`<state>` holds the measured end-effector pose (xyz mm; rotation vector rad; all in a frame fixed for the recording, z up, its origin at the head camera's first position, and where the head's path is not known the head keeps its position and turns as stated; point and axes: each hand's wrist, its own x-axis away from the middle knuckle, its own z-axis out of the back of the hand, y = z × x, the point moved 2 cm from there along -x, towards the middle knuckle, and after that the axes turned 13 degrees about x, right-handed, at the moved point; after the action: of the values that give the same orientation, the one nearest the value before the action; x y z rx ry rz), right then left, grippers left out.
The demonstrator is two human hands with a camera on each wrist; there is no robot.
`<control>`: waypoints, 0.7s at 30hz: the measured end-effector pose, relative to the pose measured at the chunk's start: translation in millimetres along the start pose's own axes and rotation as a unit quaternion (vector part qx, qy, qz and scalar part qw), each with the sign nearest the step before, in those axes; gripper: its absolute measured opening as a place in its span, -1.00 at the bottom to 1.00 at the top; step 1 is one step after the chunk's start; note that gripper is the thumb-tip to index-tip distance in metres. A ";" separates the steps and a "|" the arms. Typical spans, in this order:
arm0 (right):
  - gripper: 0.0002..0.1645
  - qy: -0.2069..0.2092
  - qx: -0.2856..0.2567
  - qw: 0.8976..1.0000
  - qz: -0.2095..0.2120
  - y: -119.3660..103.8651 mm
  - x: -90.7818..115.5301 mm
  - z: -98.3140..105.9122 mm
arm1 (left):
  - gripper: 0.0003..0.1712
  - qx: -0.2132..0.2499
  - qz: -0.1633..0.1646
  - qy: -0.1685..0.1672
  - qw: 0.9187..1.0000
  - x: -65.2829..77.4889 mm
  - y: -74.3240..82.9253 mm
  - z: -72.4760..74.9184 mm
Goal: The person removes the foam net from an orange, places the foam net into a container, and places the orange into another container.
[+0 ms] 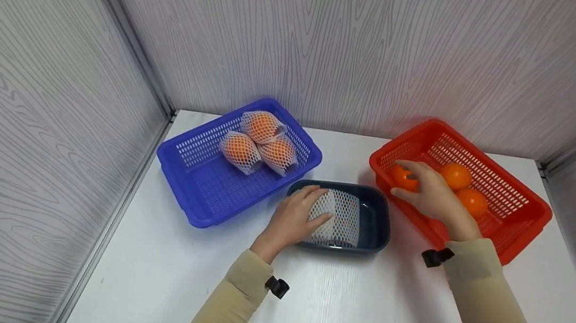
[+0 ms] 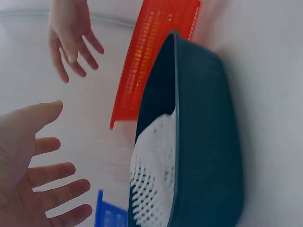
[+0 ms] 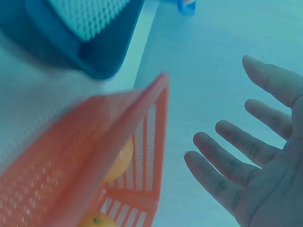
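Observation:
My left hand [image 1: 295,216] is over the left part of a dark blue-green tub [image 1: 375,224] that holds white foam fruit nets [image 1: 343,218]. In the left wrist view its fingers are spread and hold nothing. My right hand [image 1: 434,195] hovers above the near-left side of a red basket [image 1: 522,199], fingers apart and nothing between them in the right wrist view. Oranges lie in that basket: one [image 1: 404,178] partly behind the right hand, another [image 1: 456,176] towards the back, a third [image 1: 472,202] nearer.
A blue basket [image 1: 200,179] stands at the left, holding three oranges [image 1: 239,148] in white foam nets. The tub sits between the two baskets on a white table [image 1: 337,306]. Pale wood-grain panels [image 1: 300,45] rise behind and at both sides.

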<state>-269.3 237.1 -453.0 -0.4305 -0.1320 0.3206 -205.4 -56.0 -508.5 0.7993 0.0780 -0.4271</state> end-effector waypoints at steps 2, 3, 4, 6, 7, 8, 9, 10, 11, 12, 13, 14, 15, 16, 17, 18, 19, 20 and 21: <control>-0.21 0.008 -0.005 1.000 0.013 -8.5 2.6 -5.2 | -0.35 0.007 0.007 0.010 1.000 1.9 -6.7 9.0; -0.21 0.010 -0.007 1.000 0.020 -12.6 3.7 -7.7 | -0.34 0.011 0.010 0.014 1.000 2.7 -9.9 13.2; -0.21 0.010 -0.013 1.000 0.026 -16.4 4.7 -10.5 | -0.34 0.015 0.013 0.018 1.000 3.7 -12.9 17.6; -0.21 0.012 -0.029 0.999 0.043 -23.7 6.5 -15.7 | -0.33 0.024 0.021 0.028 0.999 5.7 -18.8 26.0; -0.21 0.013 -0.036 0.998 0.054 -26.9 7.2 -18.5 | -0.33 0.028 0.025 0.032 0.999 6.6 -22.0 29.8; -0.20 0.013 -0.043 0.997 0.065 -29.5 7.6 -21.2 | -0.33 0.029 0.033 0.036 0.998 7.4 -25.0 33.3; -0.20 0.014 -0.048 0.996 0.075 -31.9 8.1 -24.1 | -0.33 0.032 0.039 0.041 0.998 8.1 -28.1 36.8; -0.20 0.016 -0.055 0.995 0.086 -33.9 8.1 -27.3 | -0.33 0.036 0.045 0.046 0.997 8.9 -31.3 40.2; -0.20 0.018 -0.059 0.994 0.095 -35.9 8.3 -30.3 | -0.33 0.039 0.052 0.050 0.997 9.6 -34.6 43.5; -0.21 0.020 -0.063 0.993 0.103 -38.1 8.4 -33.4 | -0.33 0.041 0.058 0.054 0.996 10.2 -37.6 47.0; -0.21 0.021 -0.063 0.992 0.110 -40.0 8.5 -36.6 | -0.33 0.043 0.065 0.057 0.995 10.7 -40.8 50.5; -0.22 0.023 -0.065 0.991 0.115 -41.7 8.6 -40.2 | -0.32 0.047 0.073 0.061 0.994 11.2 -43.8 54.1; -0.23 0.024 -0.065 0.990 0.119 -43.7 8.7 -43.8 | -0.32 0.051 0.079 0.065 0.993 11.7 -46.6 58.1; -0.23 0.025 -0.065 0.990 0.120 -45.5 8.9 -47.4 | -0.32 0.055 0.086 0.068 0.992 12.1 -49.5 62.2; -0.23 0.024 -0.065 0.990 0.119 -47.8 9.2 -50.9 | -0.32 0.058 0.094 0.072 0.991 12.5 -52.0 66.6; -0.24 0.022 -0.064 0.991 0.118 -50.0 9.4 -54.6 | -0.32 0.061 0.102 0.077 0.990 12.8 -54.9 71.0; -0.24 0.019 -0.066 0.991 0.115 -51.9 9.4 -58.6 | -0.32 0.066 0.111 0.081 0.988 13.0 -57.7 75.5; -0.24 0.017 -0.070 0.991 0.114 -54.0 9.4 -62.5 | -0.32 0.071 0.120 0.086 0.987 13.2 -60.2 80.3; -0.23 0.015 -0.072 0.991 0.110 -56.1 9.4 -66.1 | -0.32 0.077 0.127 0.092 0.985 13.1 -62.8 85.2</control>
<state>-232.2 166.3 -487.8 -0.5936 -0.0787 0.5245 -226.3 -159.6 -494.5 0.9859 0.1143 -0.1172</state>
